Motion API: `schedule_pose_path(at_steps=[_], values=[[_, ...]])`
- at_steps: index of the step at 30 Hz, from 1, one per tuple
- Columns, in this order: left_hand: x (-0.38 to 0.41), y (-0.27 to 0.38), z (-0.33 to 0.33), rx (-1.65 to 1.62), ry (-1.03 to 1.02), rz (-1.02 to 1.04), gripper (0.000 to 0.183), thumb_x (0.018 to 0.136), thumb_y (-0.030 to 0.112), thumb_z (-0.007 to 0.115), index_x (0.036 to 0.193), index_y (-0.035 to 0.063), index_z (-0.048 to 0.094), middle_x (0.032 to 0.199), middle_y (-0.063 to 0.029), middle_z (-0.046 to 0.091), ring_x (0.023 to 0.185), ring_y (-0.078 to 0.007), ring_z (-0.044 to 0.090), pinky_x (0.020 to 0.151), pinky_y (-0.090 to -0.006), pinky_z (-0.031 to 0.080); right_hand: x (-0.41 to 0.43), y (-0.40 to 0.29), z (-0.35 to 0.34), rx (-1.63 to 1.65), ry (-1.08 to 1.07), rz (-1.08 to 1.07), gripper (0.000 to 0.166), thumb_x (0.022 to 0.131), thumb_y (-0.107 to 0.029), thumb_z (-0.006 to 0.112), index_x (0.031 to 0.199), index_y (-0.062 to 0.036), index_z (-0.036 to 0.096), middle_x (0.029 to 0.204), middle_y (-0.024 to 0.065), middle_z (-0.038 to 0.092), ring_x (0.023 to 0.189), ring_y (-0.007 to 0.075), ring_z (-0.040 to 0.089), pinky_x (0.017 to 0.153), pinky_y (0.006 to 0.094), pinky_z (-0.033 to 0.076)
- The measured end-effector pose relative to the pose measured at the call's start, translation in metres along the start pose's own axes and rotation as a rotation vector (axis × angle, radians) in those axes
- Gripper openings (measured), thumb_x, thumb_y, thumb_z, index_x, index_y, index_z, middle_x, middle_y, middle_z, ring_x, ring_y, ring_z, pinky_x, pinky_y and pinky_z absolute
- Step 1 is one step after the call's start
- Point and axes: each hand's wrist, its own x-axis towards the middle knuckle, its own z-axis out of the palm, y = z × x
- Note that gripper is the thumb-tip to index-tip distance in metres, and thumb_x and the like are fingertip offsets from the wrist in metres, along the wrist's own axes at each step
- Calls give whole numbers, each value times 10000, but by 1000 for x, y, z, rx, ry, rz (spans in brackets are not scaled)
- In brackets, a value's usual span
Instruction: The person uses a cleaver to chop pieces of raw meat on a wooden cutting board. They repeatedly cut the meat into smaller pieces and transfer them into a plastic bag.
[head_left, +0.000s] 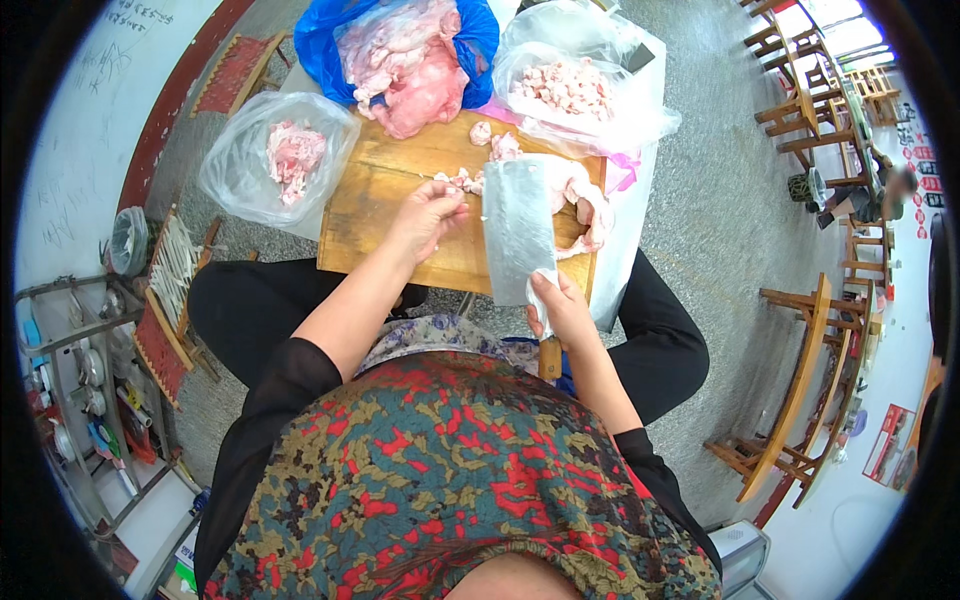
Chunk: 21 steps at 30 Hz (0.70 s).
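Note:
My right hand (562, 304) grips a cleaver (517, 225) near the base of its broad blade, where something white is wrapped. Below that hand its wooden handle points back towards me. The blade lies over a wooden cutting board (382, 202) and covers part of the meat. To its right curls a long strip of pale, fatty meat (596, 217). My left hand (427, 217) is above the board with thumb and fingers drawn together, beside small cut pieces (469, 180); whether it pinches a bit is unclear. Two chunks (481, 133) sit further up the board.
Beyond the board, a blue plastic bag (319, 52) holds large pieces of raw meat. Clear bags hold diced pieces (574, 86) at the right and scraps (296, 154) at the left. Stools (169, 300) and a metal rack (82, 360) stand left; wooden benches (787, 390) and a seated person are right.

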Motion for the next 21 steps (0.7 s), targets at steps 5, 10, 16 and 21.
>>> schedule_pose_path(at_steps=[5,10,16,21], values=[[21,11,-4,950,253,352,443,790,158,800,1146,18,578,1028,-115,616,974,-260,603,855,-352,511,-25,-5,-19,-2,215,-7,211,1001,-250,558,1038,-44,530,635,39,525,418,133,484,379,270,403],[32,12,34,1512,101,449,464,702,199,848,1094,81,629,1192,-181,543,1160,-368,482,986,-440,426,-50,-10,-32,13,256,-48,206,990,-226,573,1000,-22,544,668,31,545,453,120,513,389,266,417],[54,10,38,1596,-44,547,328,665,145,834,947,105,672,1028,-164,584,1034,-372,535,905,-446,465,-53,-2,-40,65,277,-46,199,993,-224,570,997,-27,545,655,30,540,449,122,511,397,261,415],[52,23,36,1018,-42,231,283,774,119,786,1004,42,641,894,-77,641,825,-209,611,730,-327,498,-47,5,-48,47,221,-69,242,996,-257,572,1034,-20,540,657,36,530,458,124,510,393,260,418]])
